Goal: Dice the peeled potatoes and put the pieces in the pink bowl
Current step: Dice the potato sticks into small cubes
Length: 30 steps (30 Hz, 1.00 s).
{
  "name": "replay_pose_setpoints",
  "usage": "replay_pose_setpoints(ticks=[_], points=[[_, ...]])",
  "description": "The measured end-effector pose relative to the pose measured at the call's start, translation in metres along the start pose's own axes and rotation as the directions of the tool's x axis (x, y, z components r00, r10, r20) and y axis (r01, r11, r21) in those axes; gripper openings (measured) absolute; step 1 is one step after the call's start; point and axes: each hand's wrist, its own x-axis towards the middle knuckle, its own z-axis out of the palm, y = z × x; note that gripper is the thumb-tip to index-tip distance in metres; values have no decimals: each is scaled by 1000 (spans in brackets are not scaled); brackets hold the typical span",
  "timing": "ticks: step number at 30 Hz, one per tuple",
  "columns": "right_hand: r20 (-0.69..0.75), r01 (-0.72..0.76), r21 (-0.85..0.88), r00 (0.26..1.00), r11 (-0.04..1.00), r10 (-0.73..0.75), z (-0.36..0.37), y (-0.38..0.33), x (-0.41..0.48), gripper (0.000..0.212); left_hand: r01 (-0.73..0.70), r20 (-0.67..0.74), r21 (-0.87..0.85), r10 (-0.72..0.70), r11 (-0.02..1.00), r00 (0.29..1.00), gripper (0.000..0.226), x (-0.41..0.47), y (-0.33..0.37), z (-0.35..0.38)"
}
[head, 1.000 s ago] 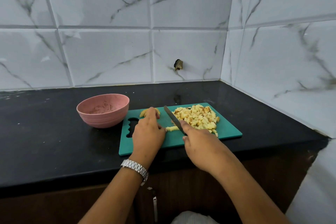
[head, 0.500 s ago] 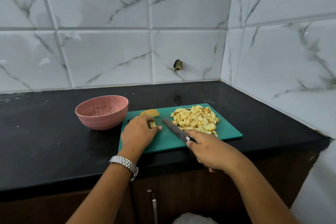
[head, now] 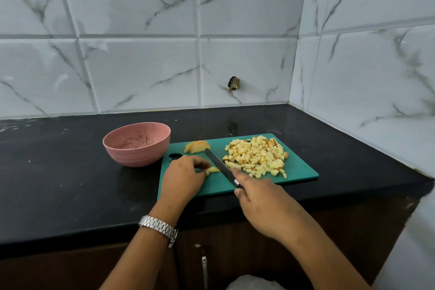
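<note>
**One thin strip left under the blade, fingers close**

Left hand is curled, its fingertips pinning a potato strip to the green board, just beside the edge. Right hand is wrapped round the knife handle, forefinger along the spine. The blade slants between the strip and the diced pile. More slices wait at the board's back left. Pink bowl sits just left of the board, holding no dice yet.

Risks, as judged:
- The strip is small and likely slick. It may roll, bringing the blade onto a fingertip.
- The pile reaches close to the near right edge. A careless sweep could scatter cubes onto the counter.
</note>
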Motion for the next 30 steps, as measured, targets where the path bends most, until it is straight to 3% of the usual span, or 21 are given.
replay_pose_setpoints(ticks=[5, 10, 19, 25, 30], points=[[13, -50, -199, 998, 979, 54, 13, -9, 0, 66, -5, -63, 84, 10, 996, 998, 21, -3, 0, 8], [74, -82, -294, 991, 952, 108, 19, -22, 8, 77, -7, -95, 89, 16, 996, 995, 21, -2, -1, 14], [37, -58, -280, 997, 958, 71, 7, -20, 8, 69, -3, -129, 80, 13, 997, 992, 19, -4, -3, 15], [106, -89, -319, 986, 943, 129, 15, -28, 12, 80, -3, -118, 71, 12, 997, 993, 18, -3, -3, 17], [52, -72, -303, 994, 950, 92, 13, -23, 19, 73, -23, -77, 13, 24, 1000, 997, 19, -6, -1, 13]])
